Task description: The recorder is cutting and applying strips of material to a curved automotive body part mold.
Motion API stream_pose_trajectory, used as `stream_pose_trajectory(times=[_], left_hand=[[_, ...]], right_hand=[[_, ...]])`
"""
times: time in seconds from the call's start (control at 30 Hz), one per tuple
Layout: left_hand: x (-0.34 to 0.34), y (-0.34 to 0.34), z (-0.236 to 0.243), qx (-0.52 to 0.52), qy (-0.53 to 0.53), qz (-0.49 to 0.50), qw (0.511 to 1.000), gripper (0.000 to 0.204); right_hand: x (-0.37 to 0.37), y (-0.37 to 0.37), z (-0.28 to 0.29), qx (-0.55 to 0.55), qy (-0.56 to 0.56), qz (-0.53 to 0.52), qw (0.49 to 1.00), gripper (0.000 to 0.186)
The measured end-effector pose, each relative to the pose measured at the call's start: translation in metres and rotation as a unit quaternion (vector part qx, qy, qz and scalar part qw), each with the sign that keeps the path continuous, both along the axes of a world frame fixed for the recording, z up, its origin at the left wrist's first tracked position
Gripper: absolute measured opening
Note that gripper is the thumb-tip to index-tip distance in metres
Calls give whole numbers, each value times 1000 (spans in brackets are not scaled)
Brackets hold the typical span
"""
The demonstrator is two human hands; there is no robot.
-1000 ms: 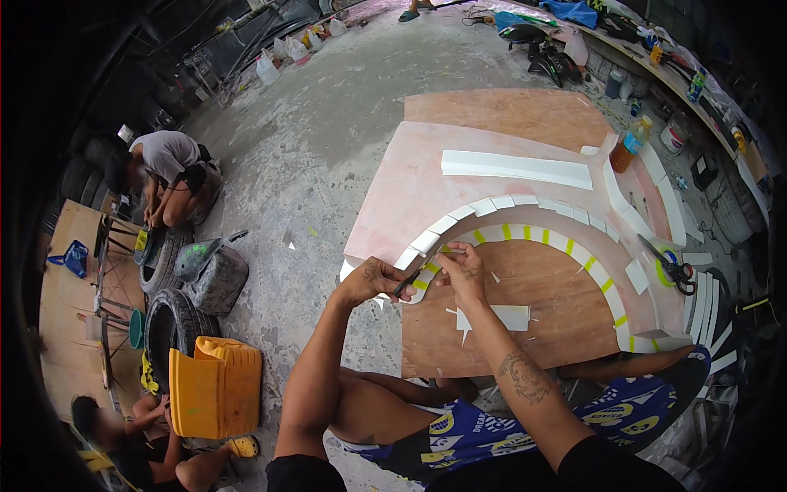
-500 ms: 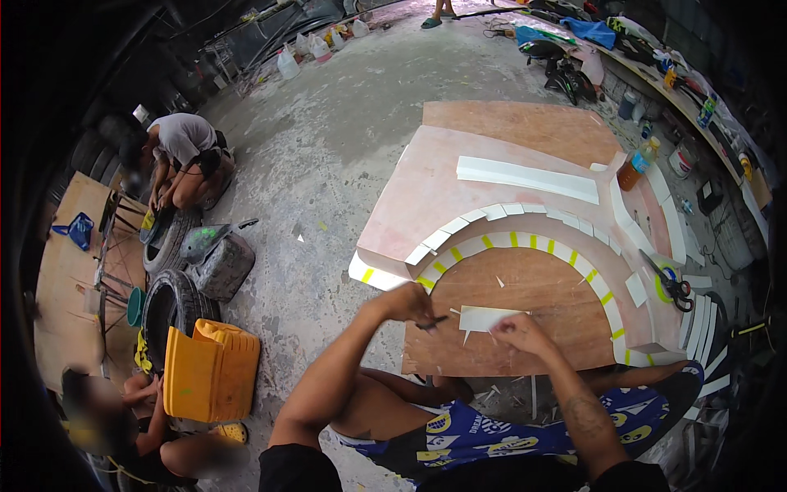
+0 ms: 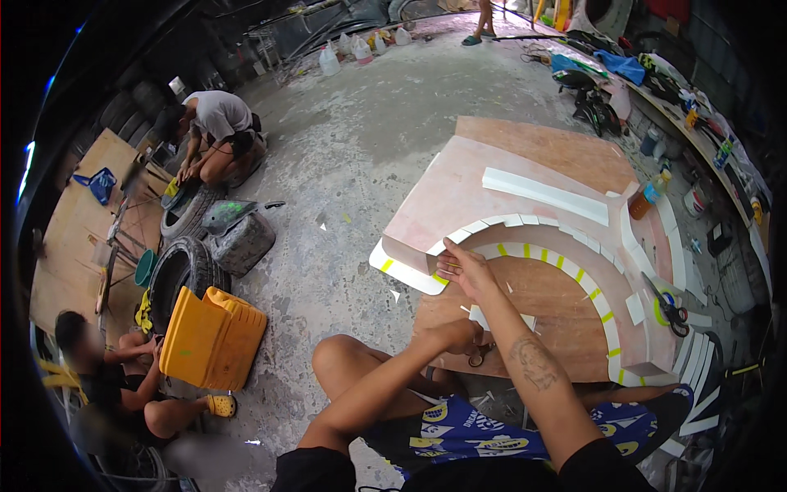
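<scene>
A large pinkish panel (image 3: 434, 193) with a wheel-arch-shaped curve lies on a brown plywood sheet (image 3: 557, 312). Short white pieces (image 3: 515, 220) line the arch's upper edge, and yellow tape marks cross the white strip (image 3: 534, 253) below it. My right hand (image 3: 466, 269) reaches to the arch's left end, its fingers stretched out and touching the edge there. Below it, my left hand (image 3: 461, 336) is closed round small scissors (image 3: 479, 358), whose handle loop shows under the fingers. A white rectangular sheet (image 3: 525, 321) lies on the plywood, partly covered by my right forearm.
Black-handled scissors (image 3: 674, 315) and an amber-liquid bottle (image 3: 649, 197) rest on the panel's right side. White strips (image 3: 697, 369) lie at the right. On the left are a yellow crate (image 3: 215, 338), tyres (image 3: 176, 266) and two people (image 3: 221, 135) sitting or crouching.
My right hand has gone from the white sheet up and left to the arch's end. My left hand has drawn back and right with the scissors. The view has shifted.
</scene>
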State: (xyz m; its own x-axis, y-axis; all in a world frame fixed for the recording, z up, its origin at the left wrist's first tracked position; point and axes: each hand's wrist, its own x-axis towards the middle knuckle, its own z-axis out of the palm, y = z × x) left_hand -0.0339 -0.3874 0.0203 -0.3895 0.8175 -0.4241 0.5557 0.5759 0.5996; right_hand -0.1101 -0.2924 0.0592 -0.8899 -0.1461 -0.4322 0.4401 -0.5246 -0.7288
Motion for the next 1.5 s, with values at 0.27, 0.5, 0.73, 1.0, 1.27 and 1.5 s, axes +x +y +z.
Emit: stream_pose_trajectory(times=[0.27,0.5,0.73,1.0,1.27,1.5], left_hand=[[-60,-117,113,289,-12,470,834,27],[-67,-114,95,298,72,535,788,25],[-73,-107,93,304,170,479,806,21],[-59,-110,99,253,159,450,841,19],[-28,-32,43,101,43,246,963,27],[-13,32,-30,-23,152,256,954,72]], right_hand=[[-20,-15,-12,-11,2,-75,997,16],[-17,-13,-15,-27,9,-66,997,16],[-14,-7,-15,-26,26,-85,996,21],[56,73,-12,177,68,100,977,37],[151,175,-78,658,277,55,698,46],[153,183,-90,680,269,121,671,56]])
